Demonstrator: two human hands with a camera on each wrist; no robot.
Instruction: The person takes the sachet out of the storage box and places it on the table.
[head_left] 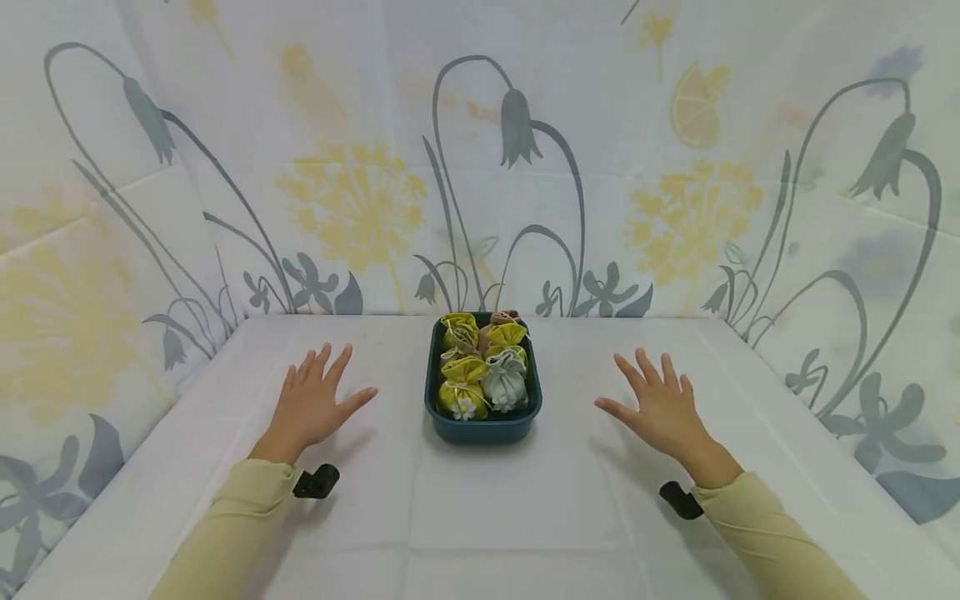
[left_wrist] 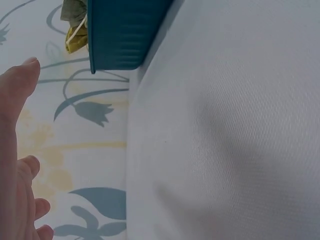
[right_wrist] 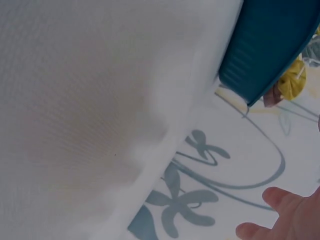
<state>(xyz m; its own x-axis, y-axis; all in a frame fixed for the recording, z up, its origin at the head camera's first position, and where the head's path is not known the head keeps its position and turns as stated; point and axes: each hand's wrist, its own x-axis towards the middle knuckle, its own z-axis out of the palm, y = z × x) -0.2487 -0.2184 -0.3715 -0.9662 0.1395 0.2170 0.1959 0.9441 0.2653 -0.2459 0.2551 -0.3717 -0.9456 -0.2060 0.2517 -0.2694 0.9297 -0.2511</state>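
A dark teal plastic basket [head_left: 483,431] stands at the middle of the table, filled with several small drawstring pouches. A yellow-green pouch [head_left: 461,392] with a white flower and a pale grey pouch [head_left: 506,382] lie at its front; more yellow and brown ones sit behind. To the basket's left, my left hand [head_left: 311,406] is held over the table, fingers spread and holding nothing. On the other side my right hand [head_left: 660,412] spreads its fingers the same way, apart from the basket. Both wrist views show the basket's side wall [left_wrist: 125,35] and a few fingers.
A white cloth covers the table [head_left: 510,517]. Behind and at both sides hangs a curtain [head_left: 480,208] printed with grey bellflowers and yellow blooms. Small black wrist cameras [head_left: 317,482] sit at the cuffs of the light sleeves.
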